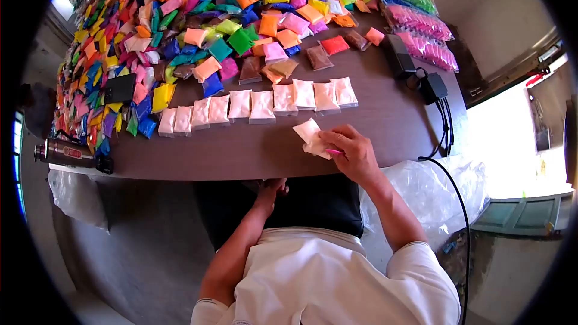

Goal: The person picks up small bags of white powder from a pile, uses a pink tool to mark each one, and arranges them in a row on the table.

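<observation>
My right hand (352, 151) rests on the brown table (241, 150) near its front edge and grips a pale peach powder packet (308, 134), with a thin pink item showing between the fingers. A row of several matching pale packets (259, 106) lies just beyond it. My left hand (272, 190) is under the table edge by my lap; its fingers are partly hidden and I cannot tell whether it holds anything.
A big heap of colourful powder packets (198, 18) covers the far table. A black phone (119, 89) lies left; a dark cylindrical tool (66, 153) sits at the left edge. A black adapter (432, 87) with cable sits right. A clear plastic bag (433, 189) hangs beside me.
</observation>
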The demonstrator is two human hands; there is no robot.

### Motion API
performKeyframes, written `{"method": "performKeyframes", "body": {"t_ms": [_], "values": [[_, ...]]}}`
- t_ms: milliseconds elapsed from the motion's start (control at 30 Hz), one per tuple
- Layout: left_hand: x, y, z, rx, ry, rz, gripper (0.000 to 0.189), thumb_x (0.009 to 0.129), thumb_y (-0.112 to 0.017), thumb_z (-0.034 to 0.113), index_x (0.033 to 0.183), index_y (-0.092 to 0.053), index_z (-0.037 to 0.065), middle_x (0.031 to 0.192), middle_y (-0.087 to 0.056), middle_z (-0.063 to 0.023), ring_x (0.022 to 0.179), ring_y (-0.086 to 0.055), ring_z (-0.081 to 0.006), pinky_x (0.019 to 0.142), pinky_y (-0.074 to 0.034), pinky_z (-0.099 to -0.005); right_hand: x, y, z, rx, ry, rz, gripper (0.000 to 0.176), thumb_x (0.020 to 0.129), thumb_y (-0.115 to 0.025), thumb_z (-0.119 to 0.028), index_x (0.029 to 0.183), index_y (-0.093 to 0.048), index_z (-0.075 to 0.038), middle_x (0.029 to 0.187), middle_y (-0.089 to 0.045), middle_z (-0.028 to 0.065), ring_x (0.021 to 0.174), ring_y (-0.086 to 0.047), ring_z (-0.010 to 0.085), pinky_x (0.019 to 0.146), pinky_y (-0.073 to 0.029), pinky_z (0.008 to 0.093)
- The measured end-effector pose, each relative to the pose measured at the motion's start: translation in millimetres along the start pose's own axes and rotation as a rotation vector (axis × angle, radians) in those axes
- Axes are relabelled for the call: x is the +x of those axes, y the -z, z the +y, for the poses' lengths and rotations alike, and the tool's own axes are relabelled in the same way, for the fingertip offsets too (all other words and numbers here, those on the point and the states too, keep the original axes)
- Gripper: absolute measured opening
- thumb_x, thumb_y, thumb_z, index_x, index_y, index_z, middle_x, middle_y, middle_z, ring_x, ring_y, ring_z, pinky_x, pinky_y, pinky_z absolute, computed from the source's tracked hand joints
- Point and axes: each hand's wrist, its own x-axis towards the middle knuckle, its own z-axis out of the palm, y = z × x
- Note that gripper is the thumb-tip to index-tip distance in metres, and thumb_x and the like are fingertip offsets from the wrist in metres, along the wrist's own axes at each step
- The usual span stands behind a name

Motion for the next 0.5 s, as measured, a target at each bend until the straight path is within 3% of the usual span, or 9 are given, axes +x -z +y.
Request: {"method": "performKeyframes", "body": {"t_ms": [200,433,500], "values": [[-11,-8,0,0.020,-0.050,-0.088,0.019,0.083,-0.062,0.025,0.075,-0.049,0.014,0.060,-0.040,0.0013,0.057,-0.042,-0.0138,0.055,-0.034,-0.0292,-1,4,-3,0.037,0.007,0.382,0.029,0.071,-0.065,0.005,0.099,-0.066,-0.004,0.090,-0.059,0.0129,0.074,-0.063,0.0284,0.064,-0.052,0.0313],[-19,-10,4,0.079,-0.084,-0.215,0.024,0.085,-0.059,0.024,0.069,-0.046,0.011,0.063,-0.043,0.0001,0.061,-0.049,-0.0145,0.058,-0.038,-0.0282,-29,-29,-37,0.117,0.012,0.438,0.023,0.074,-0.066,0.003,0.095,-0.065,-0.004,0.083,-0.060,0.0127,0.067,-0.062,0.0272,0.059,-0.050,0.0307],[-26,-13,8,0.080,-0.094,-0.245,0.026,0.085,-0.059,0.027,0.069,-0.046,0.011,0.063,-0.042,-0.0002,0.062,-0.050,-0.0145,0.059,-0.038,-0.0281,-37,-47,-48,0.243,-0.112,0.358,0.020,0.076,-0.067,0.001,0.095,-0.062,-0.004,0.083,-0.061,0.0125,0.067,-0.062,0.0287,0.059,-0.050,0.0309]]}}
